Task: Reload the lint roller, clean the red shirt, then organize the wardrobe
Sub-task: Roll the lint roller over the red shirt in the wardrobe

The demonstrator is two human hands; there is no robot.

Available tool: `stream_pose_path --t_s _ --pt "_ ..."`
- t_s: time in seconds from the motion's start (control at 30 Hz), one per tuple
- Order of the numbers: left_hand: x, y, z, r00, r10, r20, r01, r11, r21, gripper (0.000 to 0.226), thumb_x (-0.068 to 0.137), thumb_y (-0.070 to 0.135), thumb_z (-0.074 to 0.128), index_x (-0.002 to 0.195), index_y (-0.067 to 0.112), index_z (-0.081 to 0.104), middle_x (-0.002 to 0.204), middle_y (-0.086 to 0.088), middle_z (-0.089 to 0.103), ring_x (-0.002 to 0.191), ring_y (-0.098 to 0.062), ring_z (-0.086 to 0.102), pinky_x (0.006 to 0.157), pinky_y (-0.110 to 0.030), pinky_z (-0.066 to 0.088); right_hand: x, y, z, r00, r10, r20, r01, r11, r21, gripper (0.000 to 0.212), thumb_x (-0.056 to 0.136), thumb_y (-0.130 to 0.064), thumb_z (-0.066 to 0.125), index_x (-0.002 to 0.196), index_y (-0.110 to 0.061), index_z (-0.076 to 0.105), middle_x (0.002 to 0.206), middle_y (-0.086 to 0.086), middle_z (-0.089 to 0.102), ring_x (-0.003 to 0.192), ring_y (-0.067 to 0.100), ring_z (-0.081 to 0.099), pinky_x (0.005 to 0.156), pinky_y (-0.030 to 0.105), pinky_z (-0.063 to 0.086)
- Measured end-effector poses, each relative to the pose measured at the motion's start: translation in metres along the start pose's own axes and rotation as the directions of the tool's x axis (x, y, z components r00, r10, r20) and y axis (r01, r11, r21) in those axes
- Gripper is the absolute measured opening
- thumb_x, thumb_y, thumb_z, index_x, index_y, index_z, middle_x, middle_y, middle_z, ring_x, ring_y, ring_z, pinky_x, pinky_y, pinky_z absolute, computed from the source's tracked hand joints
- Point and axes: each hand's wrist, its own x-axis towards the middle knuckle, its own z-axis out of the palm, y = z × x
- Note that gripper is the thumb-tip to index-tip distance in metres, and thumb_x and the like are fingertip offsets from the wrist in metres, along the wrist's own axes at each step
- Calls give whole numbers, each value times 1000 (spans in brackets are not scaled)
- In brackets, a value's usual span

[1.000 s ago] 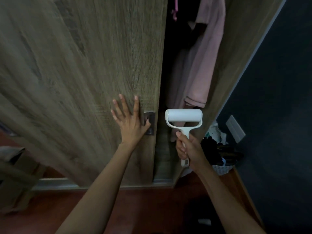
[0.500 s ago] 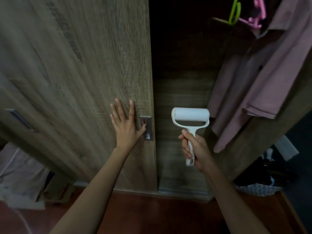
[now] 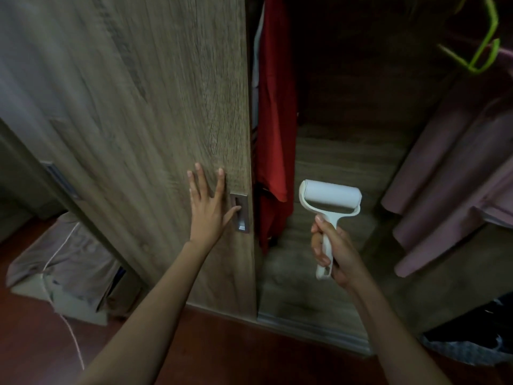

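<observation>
The sliding door [image 3: 152, 129] takes up the whole left half of the view. The wardrobe [image 3: 347, 151] is open beside it, and the red shirt [image 3: 273, 120] hangs right at the door's edge. I can't tell if the cloth actually touches the edge.

That's my main worry. If the door slides back toward the shirt, the fabric could get pinched in the gap.

The left hand [image 3: 206, 212] holds nothing. It's pressed flat on the wood with fingers straight and spread, and the thumb tip sits at the little metal pull [image 3: 239, 213]. A flat palm on smooth laminate could easily slip.

The right hand [image 3: 333, 251] is wrapped round the handle of the lint roller [image 3: 329, 207], thumb on top. The white roll points up and looks fresh. It's near the shirt's lower hem but not touching it.

If it swings wide, I'd guess the sticky sheet grabs the pink garments [image 3: 449, 190] on the right. And rolling a hanging shirt with one hand probably just pushes it away.

As for the room, it's dim, with a red-brown floor [image 3: 194, 354]. A cloth-draped box [image 3: 63, 262] sits at the left with a thin cord [image 3: 70, 329] trailing from it. There's a basket [image 3: 466, 354] of dark clothes at lower right, and a green hanger [image 3: 484, 48] up top.
</observation>
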Motion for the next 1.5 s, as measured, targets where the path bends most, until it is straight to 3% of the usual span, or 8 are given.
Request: stream_pose_path --t_s 0.37,0.47,0.67,0.8,0.93,1.1,1.33,1.5 --pt "2 -15 -12 999 -26 33 29 993 -111 99 87 57 56 153 26 -10 156 -31 -11 144 -46 -16 116 -56 2 23 -15 9 998 -52 46 53 998 -23 26 93 -22 49 74 -4 56 34 1 39 23 6 24 30 11 18" --pt "-1 14 -35 994 -109 14 107 936 -334 83 92 44 56 155 21 8 160 -22 -7 149 -38 -4 119 -54 12 29 -26 -1 996 -40 75 40 999 7 28 86 -26 54 66 -8 48 34 -2 35 23 6 26 30 11 18" --pt "4 113 -76 981 -90 -171 -45 755 -654 41 99 13 49 140 12 48 143 -10 45 137 -16 40 113 -38 36 46 -54 -34 991 -34 132 24 997 79 29 88 -29 49 64 -15 39 36 -5 32 24 5 26 29 13 19" --pt "12 151 -59 999 -33 5 29 770 -638 35 99 31 49 134 32 55 157 -7 24 145 -13 23 116 -25 21 55 -67 -51 969 9 247 -48 987 151 25 89 -24 43 65 -16 42 42 -4 34 28 7 29 31 17 23" --pt "25 166 -36 959 -221 175 281 787 -549 41 97 32 54 137 28 53 161 -14 11 148 -24 16 116 -25 12 58 -79 -57 919 51 390 -96 991 98 21 86 -26 44 69 -15 42 47 -3 36 33 8 32 35 19 28" --pt "26 169 -54 837 -512 194 512 607 -607 47 97 23 56 141 11 47 144 -8 49 129 -17 49 106 -23 38 65 -94 -58 808 124 577 -202 977 73 25 92 -32 39 75 -15 47 49 -1 37 43 13 43 46 23 40" --pt "-2 154 -118 730 -666 -152 436 626 -647 29 88 6 65 101 30 73 95 6 74 76 12 63 71 -10 50 68 -94 -26 683 181 708 -219 975 -37 36 95 -43 37 103 -13 56 41 -4 29 30 6 28 31 18 23" --pt "-2 132 -183 811 -583 -56 332 537 -775 50 87 -18 45 112 18 68 102 19 71 98 7 64 88 -13 49 61 -105 31 638 134 758 -140 989 -56 23 87 -30 53 86 -7 57 36 -8 25 26 3 23 30 15 19"
